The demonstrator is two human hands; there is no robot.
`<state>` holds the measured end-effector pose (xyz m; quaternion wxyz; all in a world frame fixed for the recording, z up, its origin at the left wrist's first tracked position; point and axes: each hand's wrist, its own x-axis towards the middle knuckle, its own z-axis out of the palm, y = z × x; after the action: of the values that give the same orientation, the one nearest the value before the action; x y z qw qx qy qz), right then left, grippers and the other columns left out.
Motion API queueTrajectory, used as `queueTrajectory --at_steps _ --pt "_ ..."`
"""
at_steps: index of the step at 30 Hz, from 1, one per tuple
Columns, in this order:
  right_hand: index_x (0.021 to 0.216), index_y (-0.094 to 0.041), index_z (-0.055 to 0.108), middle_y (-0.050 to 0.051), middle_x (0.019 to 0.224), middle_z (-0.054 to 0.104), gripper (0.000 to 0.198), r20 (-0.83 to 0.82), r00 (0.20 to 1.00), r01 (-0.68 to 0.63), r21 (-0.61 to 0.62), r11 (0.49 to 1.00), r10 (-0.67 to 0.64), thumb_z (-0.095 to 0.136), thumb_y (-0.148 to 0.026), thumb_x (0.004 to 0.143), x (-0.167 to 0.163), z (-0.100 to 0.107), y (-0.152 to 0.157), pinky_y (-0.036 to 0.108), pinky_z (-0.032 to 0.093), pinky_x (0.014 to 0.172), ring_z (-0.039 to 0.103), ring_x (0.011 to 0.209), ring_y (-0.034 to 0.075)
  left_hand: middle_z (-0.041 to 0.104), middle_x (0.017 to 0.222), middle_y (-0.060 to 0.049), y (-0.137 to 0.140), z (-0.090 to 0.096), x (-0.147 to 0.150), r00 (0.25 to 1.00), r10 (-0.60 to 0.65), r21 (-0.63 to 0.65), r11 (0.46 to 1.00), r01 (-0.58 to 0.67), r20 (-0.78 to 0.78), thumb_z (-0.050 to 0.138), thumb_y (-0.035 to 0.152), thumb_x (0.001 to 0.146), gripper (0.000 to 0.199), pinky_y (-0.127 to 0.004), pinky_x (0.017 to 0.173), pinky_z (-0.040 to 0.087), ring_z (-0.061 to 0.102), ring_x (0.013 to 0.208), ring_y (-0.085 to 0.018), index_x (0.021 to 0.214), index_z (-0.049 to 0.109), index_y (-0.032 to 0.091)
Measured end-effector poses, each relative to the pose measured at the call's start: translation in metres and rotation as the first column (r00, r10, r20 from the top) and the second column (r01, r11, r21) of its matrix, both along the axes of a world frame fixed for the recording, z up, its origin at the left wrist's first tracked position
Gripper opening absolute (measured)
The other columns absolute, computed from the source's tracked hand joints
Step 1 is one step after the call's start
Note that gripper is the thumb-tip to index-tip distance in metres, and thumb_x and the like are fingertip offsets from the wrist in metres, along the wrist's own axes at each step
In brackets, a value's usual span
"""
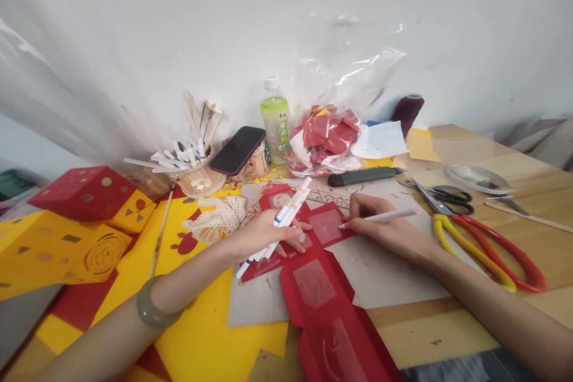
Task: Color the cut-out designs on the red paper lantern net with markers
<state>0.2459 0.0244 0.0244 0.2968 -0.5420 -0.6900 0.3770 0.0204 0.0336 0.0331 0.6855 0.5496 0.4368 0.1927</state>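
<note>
Behind everything rises a plain off-white wall [224, 24], with a pale wooden table [421, 334] below it. Flat on that table, partly over a grey sheet of paper [394, 277], lies a cross-shaped net of folded red card with clear film windows [320, 253]. Its long axis runs from the wall side toward the person, the near end slanting rightward; one short arm points right, another left.

At the net's right arm, the right hand [380, 227] pinches a slim white marker with a pink end [396, 214] close to its tip, fingers gathered together. The barrel points left and slightly toward the person, its tip at the film. Over the net's left arm, the left hand [268, 233] holds a bundle of white markers with coloured bands [293, 203], fingers spread on the card; the bundle slants from far right to near left. Right of the net lie large scissors with yellow and red handles [441, 206].

Drawing on the right window appears to be the step in hand. As I judge it, the next move calls for a still card and light, controlled strokes inside the film's edges.
</note>
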Motion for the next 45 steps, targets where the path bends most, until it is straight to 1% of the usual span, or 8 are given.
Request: queueTrajectory --at_steps 13,18,21,25,29,35,40,45 --pt "0.055 -0.019 0.035 -0.006 0.053 0.036 0.023 -0.057 0.998 -0.01 -0.028 1.0 0.009 0.053 -0.018 0.069 0.001 0.0 0.001 0.024 0.027 0.049 0.033 0.052 0.01 0.057 0.113 -0.015 0.002 -0.003 -0.002 1.0 -0.01 0.011 1.0 0.01 -0.009 0.059 0.024 0.073 0.02 -0.018 0.049 0.045 0.065 0.069 -0.014 0.087 0.055 0.011" --pt "0.057 -0.019 0.04 -0.006 0.053 0.04 0.02 -0.129 0.987 0.105 0.023 0.994 -0.101 0.054 -0.019 0.071 0.003 -0.004 0.002 0.023 0.026 0.048 0.035 0.053 0.01 0.057 0.113 -0.015 0.003 -0.005 -0.003 1.0 -0.019 0.024 1.0 0.019 -0.002 0.06 0.025 0.073 0.02 -0.018 0.049 0.046 0.065 0.071 -0.015 0.087 0.056 0.011" --pt "0.06 -0.019 0.043 -0.005 0.056 0.044 0.019 -0.186 0.978 0.104 0.055 0.993 -0.092 0.055 -0.024 0.074 0.004 -0.005 0.002 0.023 0.028 0.049 0.038 0.054 0.01 0.058 0.112 -0.016 0.003 -0.007 -0.003 1.0 -0.022 0.028 0.999 0.022 -0.018 0.059 0.025 0.074 0.022 -0.018 0.049 0.045 0.065 0.071 -0.016 0.091 0.057 0.011" --pt "0.058 -0.019 0.042 -0.005 0.054 0.043 0.027 -0.201 0.977 0.09 0.081 0.993 -0.072 0.052 -0.035 0.078 0.003 -0.004 0.0 0.023 0.029 0.049 0.038 0.051 0.01 0.058 0.112 -0.016 0.003 -0.008 -0.003 0.999 -0.027 0.038 0.999 0.028 -0.022 0.058 0.025 0.074 0.023 -0.018 0.049 0.045 0.065 0.072 -0.016 0.093 0.057 0.011" --pt "0.062 -0.02 0.041 -0.005 0.053 0.043 0.024 -0.218 0.973 0.103 0.091 0.99 -0.082 0.052 -0.034 0.078 0.0 -0.003 -0.001 0.022 0.027 0.046 0.037 0.048 0.009 0.057 0.114 -0.015 0.003 -0.009 -0.004 0.999 -0.039 0.041 0.998 0.039 -0.003 0.058 0.024 0.074 0.022 -0.018 0.049 0.045 0.065 0.072 -0.016 0.092 0.058 0.012" --pt "0.066 -0.019 0.044 -0.004 0.061 0.046 0.015 -0.201 0.975 -0.079 0.066 0.995 0.091 0.056 -0.025 0.075 -0.001 -0.006 -0.001 0.022 0.03 0.05 0.04 0.056 0.01 0.057 0.113 -0.014 0.002 -0.005 -0.002 1.0 -0.018 0.022 1.0 0.018 0.002 0.058 0.023 0.074 0.016 -0.016 0.047 0.044 0.065 0.069 -0.014 0.085 0.055 0.012" --pt "0.063 -0.018 0.044 -0.003 0.062 0.046 0.019 -0.155 0.978 -0.121 0.11 0.987 0.137 0.055 -0.025 0.076 -0.002 -0.01 -0.002 0.022 0.031 0.051 0.041 0.059 0.01 0.056 0.115 -0.016 0.002 -0.005 -0.001 1.0 0.006 0.002 1.0 -0.006 0.019 0.062 0.027 0.071 0.02 -0.017 0.046 0.044 0.065 0.067 -0.014 0.081 0.053 0.012" --pt "0.063 -0.018 0.044 -0.002 0.065 0.047 0.02 -0.108 0.974 -0.186 0.103 0.977 0.197 0.053 -0.027 0.078 -0.004 -0.008 -0.003 0.023 0.033 0.054 0.042 0.061 0.011 0.054 0.117 -0.017 0.004 -0.011 -0.005 1.0 -0.028 0.038 0.999 0.027 0.013 0.06 0.029 0.073 0.022 -0.016 0.046 0.044 0.065 0.07 -0.016 0.083 0.053 0.012"
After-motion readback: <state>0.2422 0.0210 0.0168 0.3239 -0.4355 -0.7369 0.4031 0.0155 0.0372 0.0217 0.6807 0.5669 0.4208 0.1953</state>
